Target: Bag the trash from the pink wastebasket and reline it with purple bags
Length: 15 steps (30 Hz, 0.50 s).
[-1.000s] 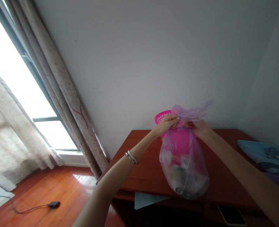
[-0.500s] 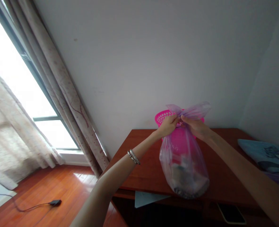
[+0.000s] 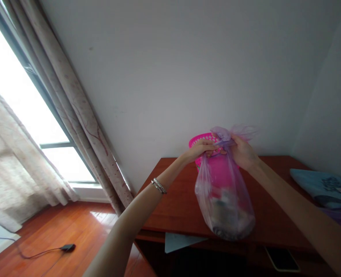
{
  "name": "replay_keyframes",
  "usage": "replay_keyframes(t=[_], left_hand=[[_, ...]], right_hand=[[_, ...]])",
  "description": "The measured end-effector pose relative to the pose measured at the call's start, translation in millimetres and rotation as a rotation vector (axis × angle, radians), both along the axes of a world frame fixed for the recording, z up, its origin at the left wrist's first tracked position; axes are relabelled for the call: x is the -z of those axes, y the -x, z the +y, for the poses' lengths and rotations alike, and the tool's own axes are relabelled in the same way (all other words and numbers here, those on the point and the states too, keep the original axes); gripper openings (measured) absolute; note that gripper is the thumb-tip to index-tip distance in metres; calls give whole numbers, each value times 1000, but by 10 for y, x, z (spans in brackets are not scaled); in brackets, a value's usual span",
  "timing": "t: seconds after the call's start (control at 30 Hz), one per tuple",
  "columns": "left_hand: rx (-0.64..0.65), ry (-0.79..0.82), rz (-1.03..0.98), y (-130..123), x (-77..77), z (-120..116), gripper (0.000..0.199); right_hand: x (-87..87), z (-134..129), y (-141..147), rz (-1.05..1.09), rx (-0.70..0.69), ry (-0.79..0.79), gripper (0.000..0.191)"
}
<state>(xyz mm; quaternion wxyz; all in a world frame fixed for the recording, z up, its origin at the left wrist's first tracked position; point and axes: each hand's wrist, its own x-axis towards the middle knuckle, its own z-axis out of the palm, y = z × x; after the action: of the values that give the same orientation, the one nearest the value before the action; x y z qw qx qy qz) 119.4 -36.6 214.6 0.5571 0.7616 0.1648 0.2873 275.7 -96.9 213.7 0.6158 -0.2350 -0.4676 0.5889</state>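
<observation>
A translucent purple plastic bag (image 3: 225,204) hangs in front of the desk's front edge, with rubbish-like contents, pale and dark, bulging at its bottom. My left hand (image 3: 205,148) pinches the left side of the bag's twisted neck. On the other side, my right hand (image 3: 242,151) is closed on the gathered top, and loose plastic sticks out above its fingers. The neck looks looped or knotted between the two hands. Behind the bag stands a pink perforated basket (image 3: 201,139), partly hidden by the hands and plastic.
The basket stands on a reddish-brown desk (image 3: 170,200) against a grey wall. A blue packet (image 3: 326,188) lies at the right. A phone (image 3: 281,258) rests low by the front edge, near a pale sheet (image 3: 183,242). A black adapter (image 3: 68,247) with its cable lies on the floor.
My right hand has shifted slightly right and up, and the bag's top has bunched into a loop. My left hand has moved a little left. The bag's body barely moved.
</observation>
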Motion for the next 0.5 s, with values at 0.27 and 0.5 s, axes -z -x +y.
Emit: replay_keyframes(t=[0.27,0.5], left_hand=[[-2,-24,5,2,37,48,30],[-52,1,-10,5,10,1,30]], right_hand=[[52,27,-26,-2,24,-2,18],[27,-11,-12,62,65,-12,18]])
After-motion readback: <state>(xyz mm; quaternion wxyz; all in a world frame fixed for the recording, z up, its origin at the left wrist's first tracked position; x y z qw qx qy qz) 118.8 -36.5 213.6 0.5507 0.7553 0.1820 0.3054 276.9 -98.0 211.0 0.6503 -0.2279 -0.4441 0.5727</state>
